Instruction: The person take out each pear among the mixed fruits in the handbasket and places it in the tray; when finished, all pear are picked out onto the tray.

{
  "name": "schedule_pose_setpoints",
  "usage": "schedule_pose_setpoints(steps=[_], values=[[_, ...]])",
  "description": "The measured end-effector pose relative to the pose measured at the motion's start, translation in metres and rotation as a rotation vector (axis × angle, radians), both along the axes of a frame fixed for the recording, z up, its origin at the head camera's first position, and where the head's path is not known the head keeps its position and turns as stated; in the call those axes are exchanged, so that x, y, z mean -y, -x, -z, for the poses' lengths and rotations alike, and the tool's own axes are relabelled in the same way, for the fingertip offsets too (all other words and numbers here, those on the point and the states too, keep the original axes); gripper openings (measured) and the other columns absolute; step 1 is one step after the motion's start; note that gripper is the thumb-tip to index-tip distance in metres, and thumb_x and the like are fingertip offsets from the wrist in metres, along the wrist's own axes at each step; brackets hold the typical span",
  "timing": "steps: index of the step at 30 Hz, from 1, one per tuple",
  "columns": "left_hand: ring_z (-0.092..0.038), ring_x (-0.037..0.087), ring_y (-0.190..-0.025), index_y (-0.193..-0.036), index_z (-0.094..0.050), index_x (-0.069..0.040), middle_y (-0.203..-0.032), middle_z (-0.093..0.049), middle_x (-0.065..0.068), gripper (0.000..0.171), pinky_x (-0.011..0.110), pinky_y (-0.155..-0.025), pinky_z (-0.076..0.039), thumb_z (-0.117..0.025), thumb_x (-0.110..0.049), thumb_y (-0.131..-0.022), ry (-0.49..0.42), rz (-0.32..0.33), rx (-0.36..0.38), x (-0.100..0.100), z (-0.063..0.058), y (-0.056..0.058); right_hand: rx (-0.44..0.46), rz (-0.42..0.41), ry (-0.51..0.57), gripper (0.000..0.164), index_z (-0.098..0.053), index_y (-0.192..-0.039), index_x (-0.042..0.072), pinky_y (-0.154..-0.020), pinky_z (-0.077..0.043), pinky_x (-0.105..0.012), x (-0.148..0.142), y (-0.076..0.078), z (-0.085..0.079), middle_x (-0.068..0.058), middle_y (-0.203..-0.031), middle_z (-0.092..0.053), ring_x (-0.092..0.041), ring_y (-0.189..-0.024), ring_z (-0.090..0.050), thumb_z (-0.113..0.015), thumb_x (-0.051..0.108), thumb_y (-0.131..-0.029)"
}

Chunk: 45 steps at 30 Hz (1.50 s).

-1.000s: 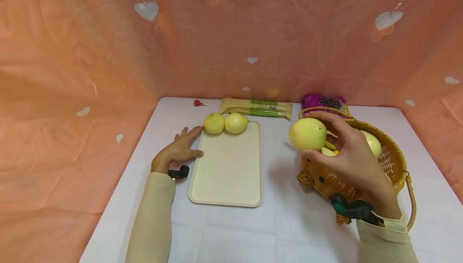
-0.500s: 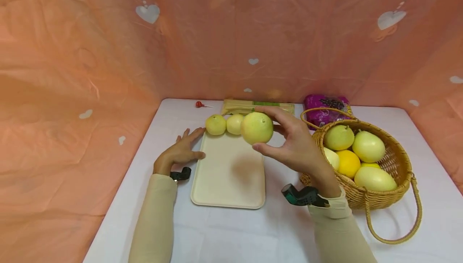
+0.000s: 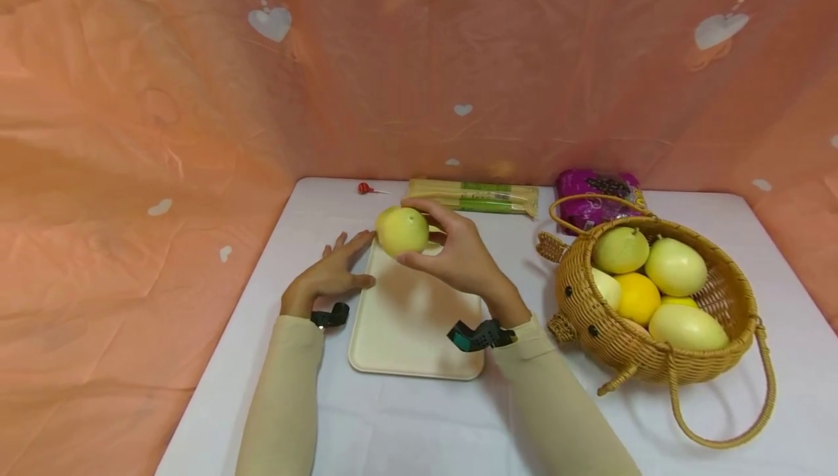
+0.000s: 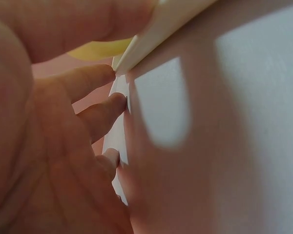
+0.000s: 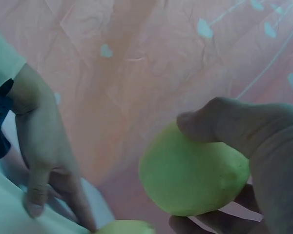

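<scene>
- Over the far-left corner of the tray (image 3: 419,341): right hand (image 3: 463,254) holds a smooth, rounded yellow-green fruit (image 3: 401,232), thumb and fingers curled round it.
- Along the tray's left edge: left hand (image 3: 330,272), fingers straight and spread, thumb at the rim.
- Tray: cream, flat, rounded corners.
- Toward right edge of table (image 3: 419,425): woven wicker basket (image 3: 579,308), yellow fruits (image 3: 676,266) inside.

From where I sit at the remote feed, I can't read any word, brand or number with certainty. In the head view I make out light and yellow print on the purple packet (image 3: 575,183) and small marks on the green bands of the long beige packet (image 3: 435,190), both too small and blurred for me.
</scene>
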<state>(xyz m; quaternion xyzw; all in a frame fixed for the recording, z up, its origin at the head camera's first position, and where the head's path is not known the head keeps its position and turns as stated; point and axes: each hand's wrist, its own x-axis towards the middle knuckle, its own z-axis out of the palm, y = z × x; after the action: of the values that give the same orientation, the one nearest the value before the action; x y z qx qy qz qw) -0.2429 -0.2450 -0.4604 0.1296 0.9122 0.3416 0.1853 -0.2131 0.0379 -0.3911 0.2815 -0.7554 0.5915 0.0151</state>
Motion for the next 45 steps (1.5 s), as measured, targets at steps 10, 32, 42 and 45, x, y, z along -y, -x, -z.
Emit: schedule_pose_setpoints(steps=[10, 32, 42, 45], values=[[0.010, 0.048, -0.170, -0.175, -0.026, -0.013, -0.183, -0.021, 0.018, 0.098, 0.070, -0.134, 0.011, -0.081, -0.026, -0.095, 0.017, 0.008, -0.014, 0.001, 0.001, 0.000, 0.112, 0.023, 0.013, 0.080, -0.052, -0.159, 0.008, -0.108, -0.062, -0.049, 0.024, 0.012, 0.041, -0.014, -0.154, -0.062, -0.033, -0.131, -0.069, -0.089, 0.011, -0.088], [0.010, 0.050, -0.169, -0.175, -0.025, -0.010, -0.183, -0.018, 0.021, 0.096, 0.070, -0.134, 0.011, -0.078, -0.020, -0.095, 0.019, 0.024, -0.016, 0.000, -0.003, -0.001, -0.079, 0.097, -0.239, 0.071, -0.061, -0.151, 0.003, -0.109, -0.057, -0.047, 0.041, 0.019, 0.090, -0.017, -0.148, -0.067, -0.030, -0.134, -0.064, -0.091, 0.013, -0.088], [0.010, 0.050, -0.169, -0.175, -0.025, -0.010, -0.183, -0.018, 0.020, 0.098, 0.071, -0.133, 0.012, -0.078, -0.020, -0.094, 0.020, 0.024, -0.016, 0.001, -0.001, 0.001, -0.062, 0.075, -0.242, 0.078, -0.055, -0.155, 0.001, -0.109, -0.060, -0.048, 0.041, 0.019, 0.091, -0.020, -0.150, -0.063, -0.033, -0.133, -0.065, -0.089, 0.011, -0.086], [0.010, 0.049, -0.169, -0.175, -0.025, -0.010, -0.183, -0.018, 0.019, 0.098, 0.071, -0.133, 0.011, -0.078, -0.021, -0.094, 0.026, 0.021, -0.013, 0.001, 0.001, 0.002, -0.047, 0.086, -0.234, 0.077, -0.054, -0.153, 0.000, -0.109, -0.061, -0.046, 0.042, 0.019, 0.091, -0.020, -0.148, -0.065, -0.033, -0.132, -0.067, -0.089, 0.010, -0.086]])
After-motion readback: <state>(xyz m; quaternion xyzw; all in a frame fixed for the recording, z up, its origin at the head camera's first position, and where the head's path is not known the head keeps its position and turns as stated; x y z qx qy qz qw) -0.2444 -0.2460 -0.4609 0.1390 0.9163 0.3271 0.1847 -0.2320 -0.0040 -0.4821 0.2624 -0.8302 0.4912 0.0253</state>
